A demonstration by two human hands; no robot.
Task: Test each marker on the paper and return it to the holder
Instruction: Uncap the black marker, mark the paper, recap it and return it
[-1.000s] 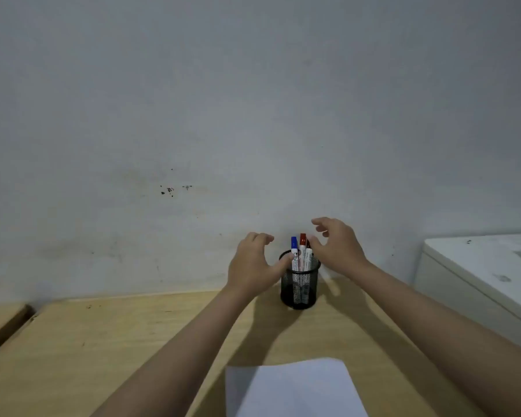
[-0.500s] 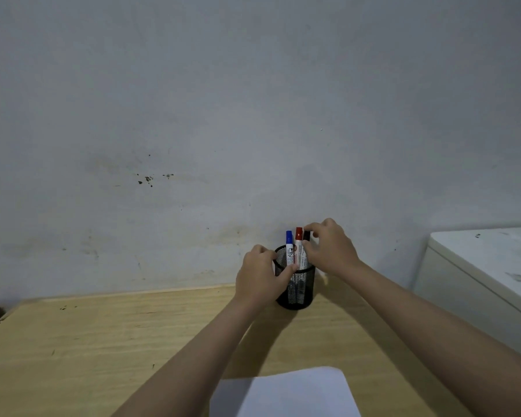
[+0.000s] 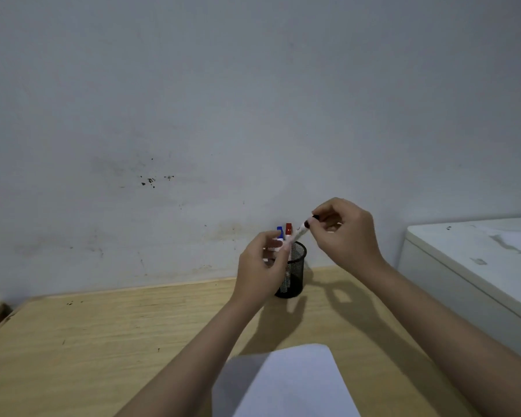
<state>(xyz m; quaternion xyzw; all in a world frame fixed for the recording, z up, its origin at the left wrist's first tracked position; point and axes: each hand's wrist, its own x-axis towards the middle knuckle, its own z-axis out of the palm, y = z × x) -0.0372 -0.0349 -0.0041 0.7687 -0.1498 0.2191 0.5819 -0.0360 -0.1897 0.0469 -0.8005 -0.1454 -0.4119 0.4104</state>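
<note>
A black mesh holder [image 3: 297, 267] stands on the wooden desk near the wall, with a blue-capped marker [image 3: 279, 231] and a red-capped marker [image 3: 288, 228] upright in it. Just above and in front of the holder, my left hand [image 3: 260, 270] grips the white barrel of a black marker [image 3: 297, 234], tilted up to the right with its dark tip bare. My right hand [image 3: 345, 233] pinches the black cap [image 3: 315, 218] a little off that tip. A white sheet of paper [image 3: 292, 383] lies on the desk at the near edge, between my forearms.
A grey wall rises right behind the holder. A white cabinet [image 3: 478, 266] stands against the desk's right side, higher than the desktop. The bare wooden desk [image 3: 103, 332] stretches to the left, ending at an edge on the far left.
The black marker has come out of the holder. My left hand left the holder's rim and took the barrel, and my right hand pulled the cap off.
</note>
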